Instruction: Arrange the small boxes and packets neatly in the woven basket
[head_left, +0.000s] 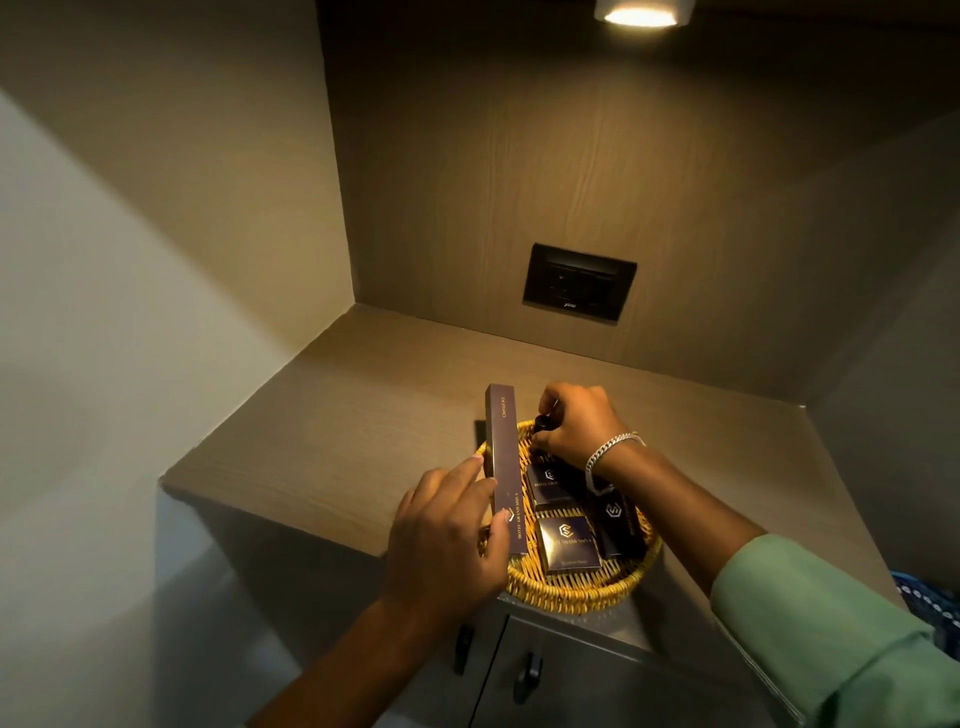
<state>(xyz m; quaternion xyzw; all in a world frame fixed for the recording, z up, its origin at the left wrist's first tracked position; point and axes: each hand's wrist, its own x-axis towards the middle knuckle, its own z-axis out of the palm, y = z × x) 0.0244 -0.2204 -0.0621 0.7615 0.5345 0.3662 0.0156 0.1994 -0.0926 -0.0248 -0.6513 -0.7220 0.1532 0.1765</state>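
Gripping a long dental kit box between thumb and fingers, the left hand held it over the left rim of the woven basket, which sat at the front edge of the wooden counter. The right hand pinched a small dark bottle at the basket's far side, with three small dark boxes lying inside.

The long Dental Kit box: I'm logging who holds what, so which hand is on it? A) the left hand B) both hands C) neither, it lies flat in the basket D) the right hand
A: the left hand grips the long box at its lower end, while the right hand works at the woven basket's far side.
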